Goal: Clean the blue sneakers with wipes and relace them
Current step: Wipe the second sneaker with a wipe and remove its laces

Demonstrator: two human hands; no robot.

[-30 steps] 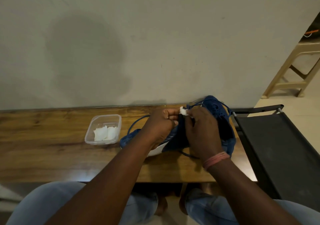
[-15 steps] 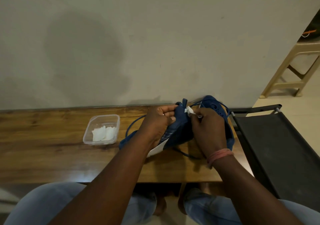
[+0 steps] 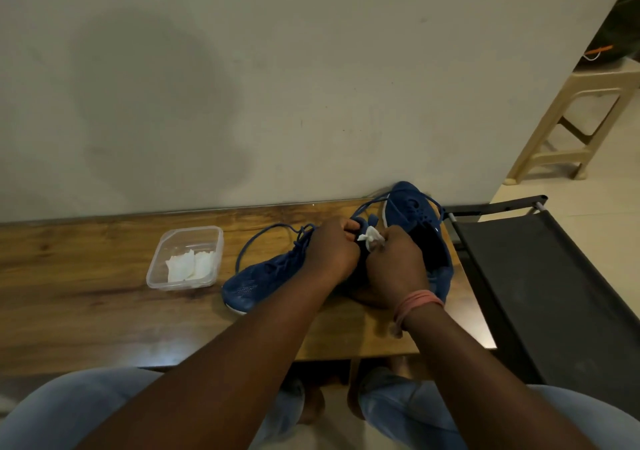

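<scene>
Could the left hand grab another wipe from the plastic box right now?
Probably not yet: the left hand grips the near blue mesh sneaker. Once it lets go, the way to the lidless clear plastic box of white wipes looks free.

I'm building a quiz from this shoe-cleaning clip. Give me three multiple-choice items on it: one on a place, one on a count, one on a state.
1. Where is the clear container?
A. left of the sneakers
B. on the black chair
C. on the person's lap

2. How many blue sneakers are on the table?
A. one
B. two
C. three

3. What is the right hand doing?
A. resting flat
B. pinching a white wipe
C. lifting the container

Answers:
1 A, it sits on the table beside the near sneaker.
2 B, a far sneaker lies behind.
3 B, the wipe shows at its fingers.
</scene>
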